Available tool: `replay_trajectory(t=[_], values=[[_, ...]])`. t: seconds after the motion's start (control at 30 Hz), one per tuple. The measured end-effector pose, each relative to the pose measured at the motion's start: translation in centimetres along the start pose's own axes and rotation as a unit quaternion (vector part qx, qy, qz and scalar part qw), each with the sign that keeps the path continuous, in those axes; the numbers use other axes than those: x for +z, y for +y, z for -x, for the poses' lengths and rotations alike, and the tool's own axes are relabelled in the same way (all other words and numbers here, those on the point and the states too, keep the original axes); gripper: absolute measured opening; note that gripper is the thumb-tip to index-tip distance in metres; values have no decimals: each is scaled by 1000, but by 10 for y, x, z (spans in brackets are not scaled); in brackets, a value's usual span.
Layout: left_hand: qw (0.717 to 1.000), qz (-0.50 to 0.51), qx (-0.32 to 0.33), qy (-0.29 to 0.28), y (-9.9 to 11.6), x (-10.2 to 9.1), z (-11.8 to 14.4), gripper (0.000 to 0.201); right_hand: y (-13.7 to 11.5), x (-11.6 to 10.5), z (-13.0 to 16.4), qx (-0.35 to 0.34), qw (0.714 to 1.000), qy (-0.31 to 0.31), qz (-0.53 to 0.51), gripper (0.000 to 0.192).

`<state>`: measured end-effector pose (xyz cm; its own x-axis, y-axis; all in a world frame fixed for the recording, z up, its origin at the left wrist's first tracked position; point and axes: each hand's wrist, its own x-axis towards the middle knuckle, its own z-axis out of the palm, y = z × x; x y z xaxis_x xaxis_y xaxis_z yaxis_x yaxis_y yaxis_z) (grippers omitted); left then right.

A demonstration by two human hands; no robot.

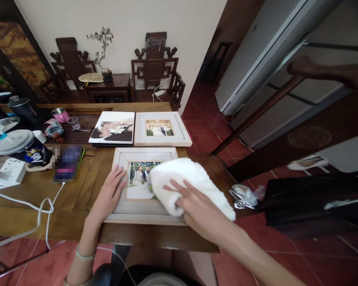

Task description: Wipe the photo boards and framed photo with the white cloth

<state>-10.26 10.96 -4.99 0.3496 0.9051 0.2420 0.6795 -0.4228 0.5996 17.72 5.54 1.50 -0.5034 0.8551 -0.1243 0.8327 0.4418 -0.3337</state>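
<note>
A light wooden picture frame (122, 217) lies face up on the table's near edge, with a photo of a couple (140, 180) inside. My left hand (109, 194) rests on its left border, fingers stretched out along the edge. Over the frame's right part spreads a thick white fluffy cloth (179, 171), which also hangs past its right side. My right hand (193, 202) presses on this cloth with some fingers spread and its thumb side tucked into a fold. The cloth hides the photo's right part.
Behind the frame lie another framed photo (164, 139) and a photo panel (119, 137). At left on the wooden table (91, 198) are a phone (67, 163) on a white cable, a lidded cup (32, 149) and a power strip (10, 174). A wooden chair (286, 135) stands right.
</note>
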Motion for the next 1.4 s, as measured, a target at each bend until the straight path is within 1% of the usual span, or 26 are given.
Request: replay_trajectory(t=[0.17,0.23,0.27,0.33,0.43,0.5,0.57,0.6,0.63,0.7,0.77,0.8,0.83,0.87,0.93,1.0,1.07,1.1,1.13,1.2,1.3,1.37,1.4], values=[[1000,7,10,19,-1,1,1,39,23,1,-50,9,995,84,58,41],[999,16,17,40,-2,3,1,38,25,2,-61,4,992,95,85,42],[998,21,19,49,-3,3,1,38,23,3,-62,2,991,87,97,41],[998,29,20,60,-3,4,1,39,14,4,-53,1,993,50,107,38],[998,30,16,58,-4,5,1,39,-5,3,-19,-4,997,-25,70,36],[998,28,13,52,-4,4,1,40,-15,-1,10,-33,997,-69,18,38],[999,24,13,44,-4,4,1,41,-18,-8,34,-78,993,-82,-42,46],[999,22,14,42,-4,4,1,41,-17,-13,42,-97,991,-70,-66,52],[999,20,16,41,-4,4,1,41,-15,-18,46,-110,990,-44,-79,57],[999,20,17,41,-4,3,1,41,-9,-28,43,-116,990,42,-72,61],[999,25,17,43,-4,3,2,41,-1,-36,24,-97,985,142,-24,58],[998,30,19,45,-4,3,2,41,2,-38,10,-80,980,181,9,54],[998,35,22,49,-4,3,2,40,5,-39,-5,-63,976,205,44,50],[998,39,26,53,-4,4,2,40,8,-37,-21,-49,973,213,76,46],[997,42,33,59,-5,4,2,40,12,-26,-51,-36,973,194,121,41],[997,40,34,60,-6,5,2,39,13,-8,-75,-39,977,165,131,43],[997,38,32,57,-7,5,2,39,10,10,-89,-44,981,137,131,41],[997,37,32,55,-7,5,3,39,6,16,-92,-42,983,122,130,38],[997,37,31,54,-7,4,3,40,2,21,-91,-38,985,105,129,36],[998,36,29,51,-6,4,3,40,-10,21,-79,-24,990,65,120,35],[998,33,22,48,-6,4,2,40,-34,10,-45,-21,996,-38,81,37],[998,31,20,47,-6,5,1,40,-51,5,-20,-57,992,-103,35,35],[998,31,19,47,-6,5,1,40,-58,4,-10,-72,992,-102,16,35]])
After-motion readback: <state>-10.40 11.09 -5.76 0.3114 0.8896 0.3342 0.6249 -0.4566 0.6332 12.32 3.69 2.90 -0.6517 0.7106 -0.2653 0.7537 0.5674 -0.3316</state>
